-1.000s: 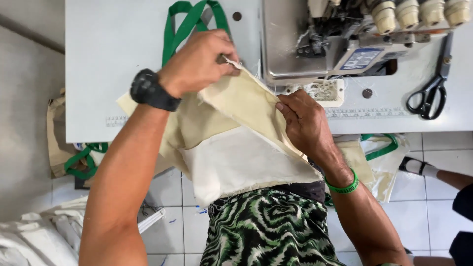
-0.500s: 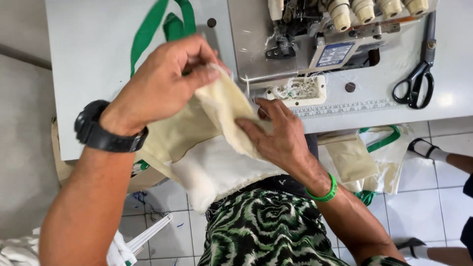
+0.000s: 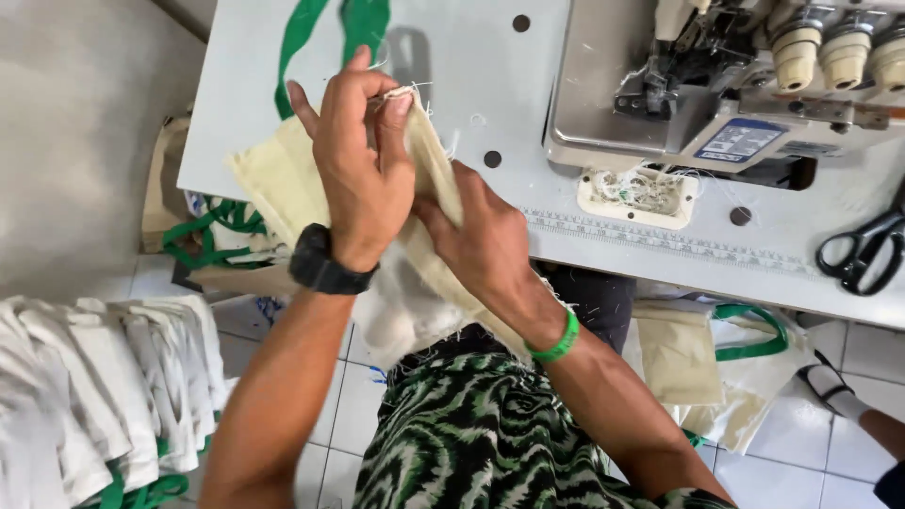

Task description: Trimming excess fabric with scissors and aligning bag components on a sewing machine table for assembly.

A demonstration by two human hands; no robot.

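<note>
While both hands work at the worktop (image 3: pixel 452 57) edge:
Left hand (image 3: pixel 363 170): pinches cream cloth bag (image 3: pixel 273 179) corner.
Right hand (image 3: pixel 481 245): grips its seam.
Progress: bag apparently mid-turning; green strap (image 3: pixel 311 28) attached.

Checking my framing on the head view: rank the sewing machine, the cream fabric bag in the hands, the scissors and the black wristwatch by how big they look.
1. Sewing machine, cut off by the frame edge.
2. Cream fabric bag, partly hidden by the left hand and right hand.
3. Scissors and black wristwatch: they look alike, and the watch is nearer the camera, so unranked.
</note>
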